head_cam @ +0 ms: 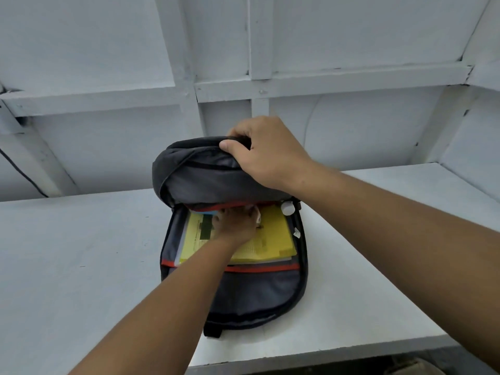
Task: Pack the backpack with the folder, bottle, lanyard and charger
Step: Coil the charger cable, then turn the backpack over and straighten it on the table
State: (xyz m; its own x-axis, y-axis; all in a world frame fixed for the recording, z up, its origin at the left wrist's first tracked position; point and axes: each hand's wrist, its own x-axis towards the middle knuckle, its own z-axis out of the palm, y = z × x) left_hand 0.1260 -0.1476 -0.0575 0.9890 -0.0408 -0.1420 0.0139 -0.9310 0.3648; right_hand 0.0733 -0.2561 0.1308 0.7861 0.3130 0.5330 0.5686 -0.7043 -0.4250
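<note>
A dark grey backpack [243,290] with red trim lies unzipped on the white table. My right hand [267,155] grips the edge of its raised front flap [200,177] and holds it up. Inside lies a yellow folder [273,239] on a stack of papers. My left hand [235,226] reaches into the main compartment and rests on the folder, its fingertips tucked under the flap beside something small and white [257,213]. A white bottle cap [288,208] shows at the compartment's right side. A blue item [208,212] peeks out under the flap.
The white table [81,253] extends left and right of the backpack, its front edge close to me. A white panelled wall [297,82] with ledges rises right behind. A small white tag [296,233] sits at the bag's right rim.
</note>
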